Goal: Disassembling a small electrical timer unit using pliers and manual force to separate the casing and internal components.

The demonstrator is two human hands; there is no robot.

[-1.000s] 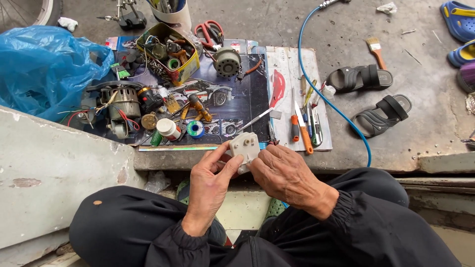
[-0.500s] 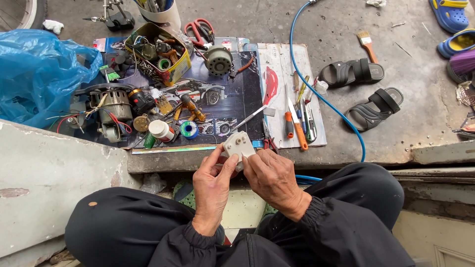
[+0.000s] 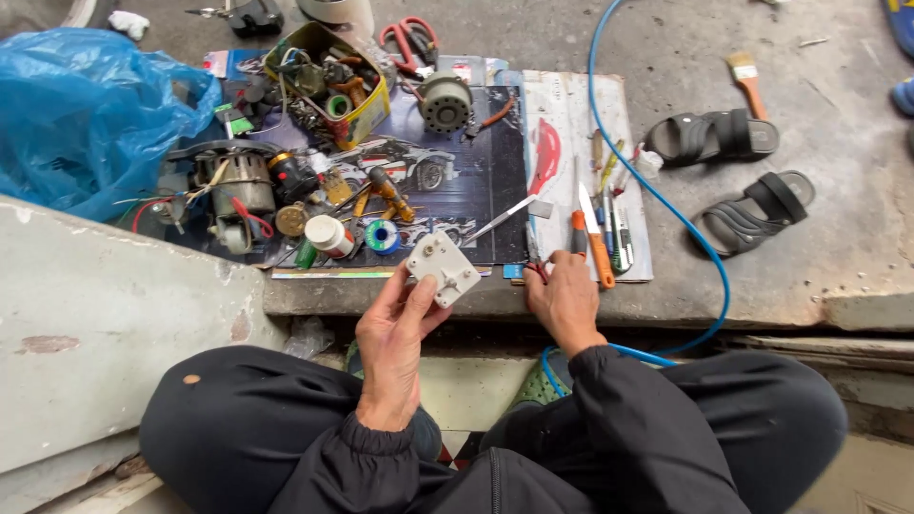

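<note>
white part [image 3: 443, 267] pinched in left hand [image 3: 395, 328], right hand [image 3: 564, 300] reaching tools [image 3: 592, 238].

We are holding a motor [image 3: 443, 268] in our left hand [image 3: 395, 333] before the poster [image 3: 457, 181], on which a tin [image 3: 328, 81] is lying behind a spool [image 3: 382, 235], while our right hand [image 3: 564, 303] is resting beside the tools [image 3: 595, 243], sandals [image 3: 733, 176] lying well right.

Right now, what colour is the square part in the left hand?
White; the square part in the left hand shows best in the head view.
</note>
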